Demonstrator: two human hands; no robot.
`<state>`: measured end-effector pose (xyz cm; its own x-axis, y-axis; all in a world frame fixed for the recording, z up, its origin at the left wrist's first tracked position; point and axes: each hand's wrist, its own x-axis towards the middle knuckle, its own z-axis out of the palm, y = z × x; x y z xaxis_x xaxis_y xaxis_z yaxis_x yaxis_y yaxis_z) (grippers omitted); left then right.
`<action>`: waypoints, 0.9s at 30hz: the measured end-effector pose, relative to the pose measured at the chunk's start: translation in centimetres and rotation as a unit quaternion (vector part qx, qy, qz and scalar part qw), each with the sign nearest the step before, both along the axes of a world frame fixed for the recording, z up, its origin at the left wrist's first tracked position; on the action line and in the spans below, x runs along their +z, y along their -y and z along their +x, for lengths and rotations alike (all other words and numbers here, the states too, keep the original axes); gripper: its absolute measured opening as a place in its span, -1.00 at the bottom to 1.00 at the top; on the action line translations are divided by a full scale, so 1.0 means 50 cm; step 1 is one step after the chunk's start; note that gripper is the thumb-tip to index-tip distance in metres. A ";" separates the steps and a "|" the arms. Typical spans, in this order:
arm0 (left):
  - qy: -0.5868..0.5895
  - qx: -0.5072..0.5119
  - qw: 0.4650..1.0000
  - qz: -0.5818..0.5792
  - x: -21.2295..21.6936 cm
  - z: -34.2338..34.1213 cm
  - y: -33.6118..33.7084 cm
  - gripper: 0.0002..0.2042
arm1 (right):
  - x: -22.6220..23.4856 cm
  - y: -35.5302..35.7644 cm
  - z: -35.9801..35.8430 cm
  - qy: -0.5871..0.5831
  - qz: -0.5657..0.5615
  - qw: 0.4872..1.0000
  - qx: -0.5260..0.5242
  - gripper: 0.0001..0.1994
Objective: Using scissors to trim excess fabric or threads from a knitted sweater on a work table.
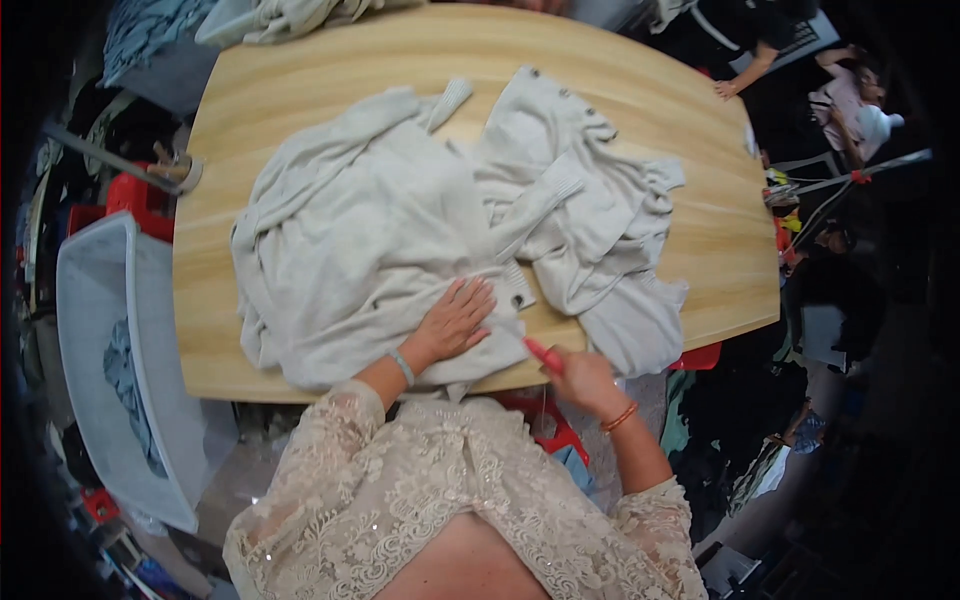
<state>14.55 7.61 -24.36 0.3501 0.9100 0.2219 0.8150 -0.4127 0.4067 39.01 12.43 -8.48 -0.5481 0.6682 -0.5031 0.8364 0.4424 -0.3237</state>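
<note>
Light grey knit cardigans (360, 210) lie rumpled across the wooden table. Dark buttons show along one edge, and a ribbed cuff lies across the middle. On the right the knit is bunched into a looser heap (600, 220); where one garment ends and the other begins is hard to tell. My left hand (457, 320) rests flat on the near part of the left garment, fingers stretched, close to a button. Just off the table's near edge, my right hand (585, 382) is closed round a slim red tool (543, 355). Its tip points toward the cloth; its exact kind is unclear.
The table (725, 230) has a curved rim. A white plastic tub (150, 400) with blue-grey cloth stands left, and another bin (165, 75) of cloth is at the far left. A co-worker's hand (726, 89) touches the far right edge. Red stools show beneath the table.
</note>
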 end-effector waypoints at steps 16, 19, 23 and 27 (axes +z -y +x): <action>-0.102 0.301 0.943 -0.099 -0.006 -0.223 0.381 -0.28 | -0.049 0.034 -0.136 -0.127 0.018 0.982 0.137 -0.79; -0.070 0.321 0.940 -0.093 -0.014 -0.239 0.378 -0.28 | -0.040 0.047 -0.211 -0.064 -0.044 0.976 0.205 -0.79; -0.054 0.305 0.947 -0.080 -0.011 -0.237 0.371 -0.29 | -0.074 0.096 -0.285 -0.096 -0.077 0.957 0.263 -0.72; -0.011 0.300 0.951 -0.070 -0.040 -0.269 0.426 -0.30 | -0.167 0.174 -0.397 -0.194 -0.076 0.930 0.304 -0.78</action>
<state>1.10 -13.70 -26.36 -0.2380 0.9678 0.0825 0.8961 0.1860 0.4031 19.18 3.71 -16.84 -0.9612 0.1138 -0.2511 0.2541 0.7196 -0.6463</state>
